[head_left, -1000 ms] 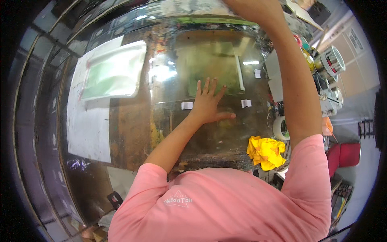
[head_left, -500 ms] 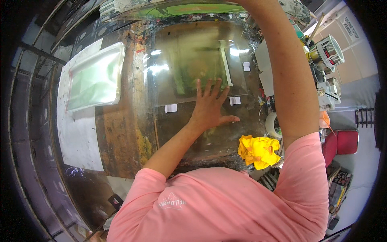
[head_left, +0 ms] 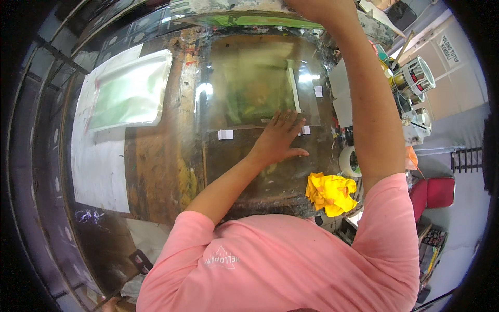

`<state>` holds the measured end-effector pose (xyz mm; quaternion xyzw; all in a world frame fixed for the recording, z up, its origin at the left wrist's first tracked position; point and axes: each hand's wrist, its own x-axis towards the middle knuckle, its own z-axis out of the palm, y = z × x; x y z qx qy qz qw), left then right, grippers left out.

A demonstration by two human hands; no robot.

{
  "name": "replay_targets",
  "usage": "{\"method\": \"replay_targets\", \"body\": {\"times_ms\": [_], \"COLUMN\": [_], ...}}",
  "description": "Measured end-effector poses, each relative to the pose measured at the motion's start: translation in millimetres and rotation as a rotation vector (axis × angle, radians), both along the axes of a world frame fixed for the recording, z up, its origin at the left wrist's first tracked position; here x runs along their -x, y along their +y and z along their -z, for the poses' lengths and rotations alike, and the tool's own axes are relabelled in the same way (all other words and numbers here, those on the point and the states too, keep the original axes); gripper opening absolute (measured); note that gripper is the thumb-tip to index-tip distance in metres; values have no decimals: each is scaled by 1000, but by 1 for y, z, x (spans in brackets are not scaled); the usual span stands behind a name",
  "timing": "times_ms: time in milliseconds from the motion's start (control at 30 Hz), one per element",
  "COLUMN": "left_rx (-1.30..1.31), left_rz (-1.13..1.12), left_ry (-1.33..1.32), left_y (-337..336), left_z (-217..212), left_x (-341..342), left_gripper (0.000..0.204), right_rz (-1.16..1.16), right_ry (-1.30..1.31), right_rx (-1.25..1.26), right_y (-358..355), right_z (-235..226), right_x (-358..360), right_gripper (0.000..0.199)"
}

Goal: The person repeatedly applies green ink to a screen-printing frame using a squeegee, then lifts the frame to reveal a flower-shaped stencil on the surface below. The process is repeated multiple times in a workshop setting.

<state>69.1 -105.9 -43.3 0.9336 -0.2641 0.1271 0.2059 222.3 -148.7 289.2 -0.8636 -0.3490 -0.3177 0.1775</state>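
Observation:
My left hand (head_left: pixel 280 134) lies with fingers stretched out at the near edge of a clear plastic sheet (head_left: pixel 254 83), its fingertips touching that edge. The sheet lies on a shiny dark glass-like plate (head_left: pixel 249 161) and has a white strip (head_left: pixel 293 86) along its right side. Small white tabs sit around the sheet: one left of the hand (head_left: pixel 225 134), one at the right edge (head_left: pixel 318 91), and one partly hidden by my fingers (head_left: pixel 305 130). My right arm reaches to the far edge, by a green-edged frame (head_left: pixel 249 20); the right hand (head_left: pixel 306 4) is mostly cut off, its fingers hidden.
Left, a stack of clear plastic pieces (head_left: pixel 132 91) rests on white paper (head_left: pixel 99 171). A crumpled yellow cloth (head_left: pixel 331 194) and a tape roll (head_left: pixel 349 160) lie at the near right. Beyond my right arm stand cans (head_left: pixel 416 78) and a red chair (head_left: pixel 439 192).
My left hand has drawn back slightly toward me and right, from lying over the sheet to its near edge, with its fingers closer together. My right arm still reaches to the far edge.

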Motion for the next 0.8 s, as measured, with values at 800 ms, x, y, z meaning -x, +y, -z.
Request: {"method": "replay_targets", "body": {"times_ms": [800], "left_rx": [1112], "left_rz": [-473], "left_ry": [123], "left_y": [145], "left_z": [-148], "left_x": [38], "left_gripper": [92], "right_rz": [-4], "right_ry": [-43], "right_rx": [195], "right_y": [-35], "right_z": [113], "right_x": [64], "right_gripper": [58]}}
